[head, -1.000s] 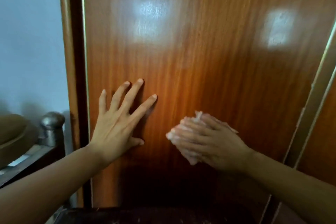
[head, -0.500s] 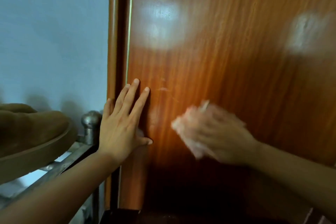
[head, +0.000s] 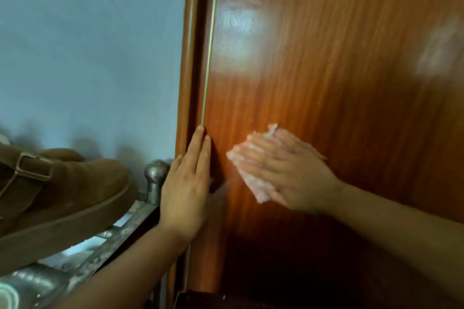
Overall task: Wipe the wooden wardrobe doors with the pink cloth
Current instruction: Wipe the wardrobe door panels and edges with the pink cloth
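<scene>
Pale blue wall (head: 88, 45) fills the left of the view, and beside it stands the wooden wardrobe door (head: 339, 70), glossy reddish-brown, with soft window reflections on its varnish and a thin pale trim strip (head: 209, 57) down its left edge. The right hand (head: 288, 173) lies flat on the panel with fingers straight, pressing the pink cloth (head: 253, 183) against the wood; the grip is a flat press, not a pinch, and bunched cloth shows beyond the fingertips and below the palm. The left hand (head: 187, 188) rests with straight fingers along the door's edge, holding nothing. At lower left a brown suede boot (head: 57, 195) sits on a metal rack (head: 120, 238) with a round knob (head: 157, 170).

The cloth looks soft, light and limp, so it probably bunches or slips out unless the palm covers most of it. The varnished panel seems hard and slick, which should let the cloth glide. Bracing at the edge probably steadies the door against the pressure.
</scene>
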### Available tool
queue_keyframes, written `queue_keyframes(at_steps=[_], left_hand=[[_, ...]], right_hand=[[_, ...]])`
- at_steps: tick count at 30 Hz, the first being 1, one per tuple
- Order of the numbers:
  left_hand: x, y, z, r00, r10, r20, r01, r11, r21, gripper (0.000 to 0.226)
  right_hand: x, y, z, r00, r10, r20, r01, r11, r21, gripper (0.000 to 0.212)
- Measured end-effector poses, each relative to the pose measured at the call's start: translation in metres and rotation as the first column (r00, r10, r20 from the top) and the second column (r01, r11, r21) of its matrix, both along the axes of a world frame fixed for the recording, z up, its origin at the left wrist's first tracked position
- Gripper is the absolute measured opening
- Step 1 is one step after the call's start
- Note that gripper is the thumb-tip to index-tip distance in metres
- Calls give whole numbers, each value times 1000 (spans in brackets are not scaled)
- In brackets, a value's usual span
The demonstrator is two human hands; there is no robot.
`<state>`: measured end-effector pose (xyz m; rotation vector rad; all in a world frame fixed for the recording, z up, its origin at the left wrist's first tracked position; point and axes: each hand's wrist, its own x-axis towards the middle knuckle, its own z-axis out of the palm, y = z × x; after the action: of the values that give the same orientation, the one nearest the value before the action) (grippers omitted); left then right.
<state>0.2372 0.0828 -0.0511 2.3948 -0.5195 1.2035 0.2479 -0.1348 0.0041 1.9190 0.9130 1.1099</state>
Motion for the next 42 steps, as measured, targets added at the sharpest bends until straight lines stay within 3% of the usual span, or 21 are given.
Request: queue_keyframes(at_steps=[3,5,7,9,12,14,15,19,20,24,29,33,36,40,42], left_hand=[[-5,-2,7,1000,-23,8,24,998,-65,74],[-6,-4,7,1000,-22,-21,20,996,-86,78],[-5,-3,2,997,-13,-74,6,995,-95,78],[-7,-3,-9,995,-3,-101,-5,997,-77,70],[-16,-3,-21,984,-11,-179,-10,993,-114,75],[-17,-4,-28,977,4,-212,-37,988,-152,85],[-17,-5,-32,977,5,-214,-42,985,-170,87],[-7,-3,-45,967,-17,-253,-48,967,-250,90],[-5,-3,-47,963,-15,-270,-58,964,-261,91],[-5,1,-53,940,14,-342,-109,960,-258,92],[-12,9,-69,888,24,-460,-102,984,-146,93],[-18,-2,-50,915,-30,-402,-46,983,-177,84],[-24,-15,-29,963,-1,-270,-26,995,-97,88],[-27,-34,-19,972,113,-205,-108,993,38,84],[-31,-45,-25,967,111,-229,-94,992,83,86]], right_hand=[[6,22,72,986,-93,137,35,925,379,70],[8,36,73,986,-75,147,-6,873,487,67],[10,35,28,994,21,104,-60,919,390,66],[7,24,-37,997,77,-12,-75,989,129,65],[0,13,-85,982,-5,-187,-22,990,-141,68],[2,14,-75,988,-44,-151,5,969,-246,70],[2,16,-64,991,-28,-133,-3,974,-228,67],[5,31,-14,998,-44,-39,49,988,144,64],[7,38,-15,998,-53,-32,58,985,161,66],[19,57,-63,990,40,-136,-43,999,-18,60],[11,32,-96,968,-60,-242,-32,932,-361,61],[-19,-35,-93,944,-46,-328,-34,972,-234,51],[-46,-107,-62,976,-143,-165,106,971,-217,61],[-81,-177,-58,967,-252,-50,257,952,165,59],[-89,-191,-97,955,-288,-64,294,949,115,62]])
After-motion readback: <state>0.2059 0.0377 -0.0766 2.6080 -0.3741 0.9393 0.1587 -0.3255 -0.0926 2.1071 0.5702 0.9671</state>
